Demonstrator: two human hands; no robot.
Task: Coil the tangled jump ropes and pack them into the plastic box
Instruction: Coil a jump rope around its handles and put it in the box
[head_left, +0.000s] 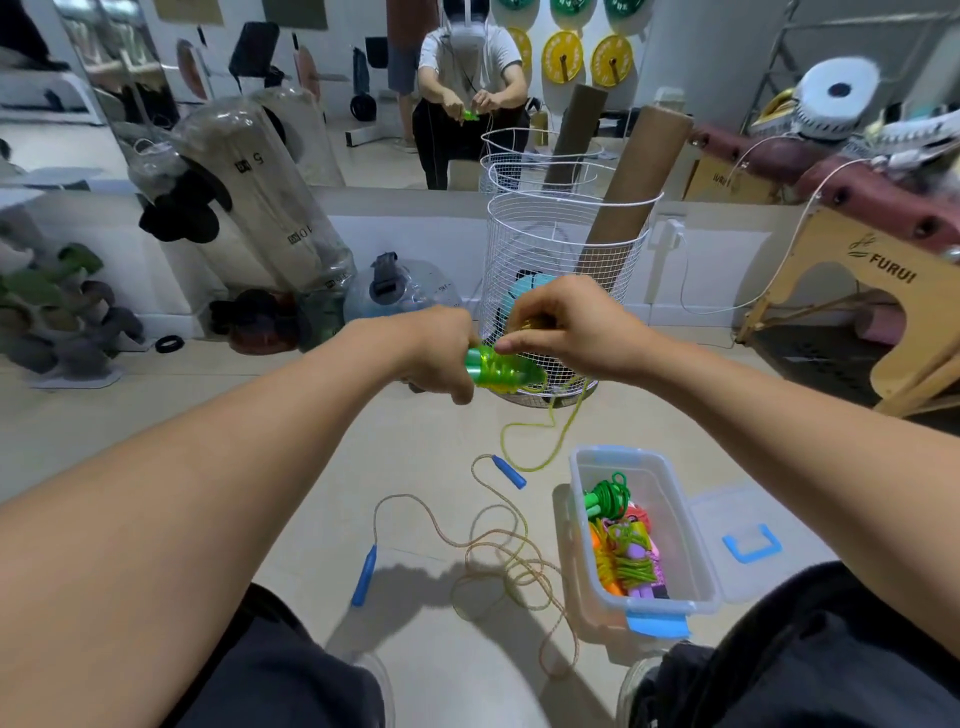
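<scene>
My left hand (434, 348) grips the green handles (493, 370) of a yellow-green jump rope, with several turns of cord wound round them. My right hand (566, 325) pinches that cord just above the handles. The rope's loose tail (524, 441) hangs down to the floor. A second rope with blue handles (363, 574) lies tangled on the floor between my knees. The clear plastic box (685, 525) stands open at the lower right and holds several coiled ropes (623, 540).
The box lid (748, 545) with a blue latch lies right of the box. A white wire basket (561, 270) with a cardboard tube stands behind my hands. Clear punching bags lean at the left, a wooden bench at the right. A mirror shows a seated person.
</scene>
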